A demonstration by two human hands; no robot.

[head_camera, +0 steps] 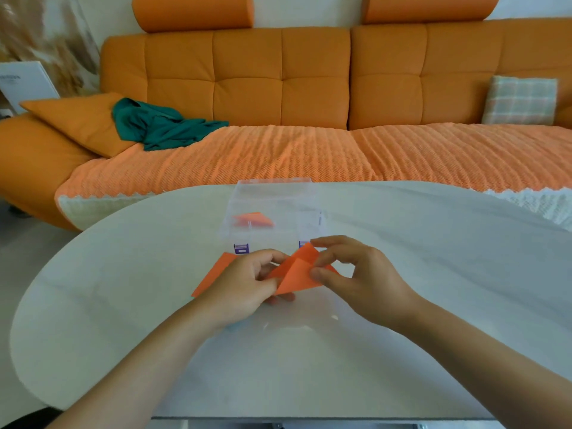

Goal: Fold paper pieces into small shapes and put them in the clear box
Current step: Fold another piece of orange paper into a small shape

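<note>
1 shape [253, 218] is sitting in the clear box [272, 193], far edge of the counter [433, 274]. The left hand [247, 283] and right hand [362, 280] are pinching a 2nd paper [297, 272] mid-fold near it; 1 flat sheet [213, 274] is waiting.

A home living room: orange sofa [278, 88] with cushions behind a white table [123, 274].

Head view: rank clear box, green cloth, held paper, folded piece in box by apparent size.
1. clear box and green cloth: alike, cloth farther away, so unranked.
2. held paper, partly covered.
3. folded piece in box.
</note>
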